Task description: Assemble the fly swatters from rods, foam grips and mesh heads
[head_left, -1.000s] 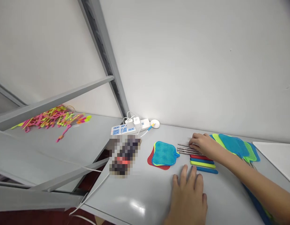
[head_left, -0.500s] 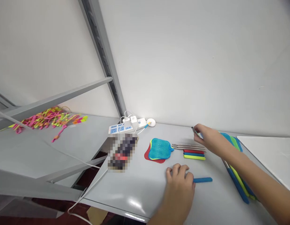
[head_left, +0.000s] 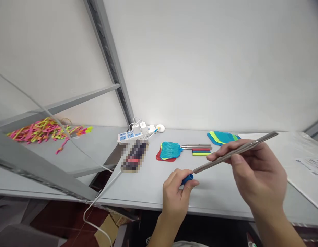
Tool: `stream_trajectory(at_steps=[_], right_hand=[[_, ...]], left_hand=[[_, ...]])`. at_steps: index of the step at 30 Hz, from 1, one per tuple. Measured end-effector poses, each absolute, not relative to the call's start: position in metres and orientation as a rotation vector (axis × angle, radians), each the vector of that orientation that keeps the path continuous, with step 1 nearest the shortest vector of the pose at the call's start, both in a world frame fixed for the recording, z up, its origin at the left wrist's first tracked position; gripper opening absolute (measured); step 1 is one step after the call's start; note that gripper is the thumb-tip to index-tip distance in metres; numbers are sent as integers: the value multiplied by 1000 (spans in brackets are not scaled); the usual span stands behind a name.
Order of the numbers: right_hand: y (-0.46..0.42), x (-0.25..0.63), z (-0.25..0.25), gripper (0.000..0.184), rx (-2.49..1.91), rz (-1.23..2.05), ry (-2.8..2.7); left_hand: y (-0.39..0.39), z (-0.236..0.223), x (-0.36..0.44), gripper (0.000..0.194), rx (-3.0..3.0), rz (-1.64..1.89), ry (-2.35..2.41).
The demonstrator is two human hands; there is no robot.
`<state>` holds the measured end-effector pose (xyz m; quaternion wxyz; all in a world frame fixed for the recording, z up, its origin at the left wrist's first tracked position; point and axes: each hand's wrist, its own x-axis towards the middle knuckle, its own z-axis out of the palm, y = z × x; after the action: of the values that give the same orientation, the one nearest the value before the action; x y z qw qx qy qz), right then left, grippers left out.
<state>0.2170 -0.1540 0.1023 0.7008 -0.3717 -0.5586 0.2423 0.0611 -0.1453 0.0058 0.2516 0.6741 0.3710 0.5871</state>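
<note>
My left hand is shut on a short blue plastic handle, whose end pokes out past the fingers. My right hand grips a long stainless steel rod between thumb and fingers. The rod slants down to the left, with its lower tip close to the blue handle, and I cannot tell if they touch. Both hands are raised above the grey table. Behind them lie stacked mesh fly-swatter heads, several steel rods, coloured handles, and another swatter-head pile.
A white power strip with plugged-in chargers stands at the wall, and a cable drops over the table edge. Beside it is a pixelated object. A pink and yellow plastic tangle lies at left, under a grey shelf frame. White sheets lie at right.
Both hands have risen off the table, the left now holding the blue handle and the right a steel rod. The view has tilted up, so the table items look smaller and farther away.
</note>
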Motion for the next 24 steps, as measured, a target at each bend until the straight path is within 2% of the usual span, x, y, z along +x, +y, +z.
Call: stream_trajectory(at_steps=[7,24], right_hand=[[-180,209,103,8,-725,574,-1166],[-189,230,78,7,-761,710,-1156]], left_hand=[[-160,36,45,18,2073,1541,1021],[-159,26,54,20,2175,1364,886]])
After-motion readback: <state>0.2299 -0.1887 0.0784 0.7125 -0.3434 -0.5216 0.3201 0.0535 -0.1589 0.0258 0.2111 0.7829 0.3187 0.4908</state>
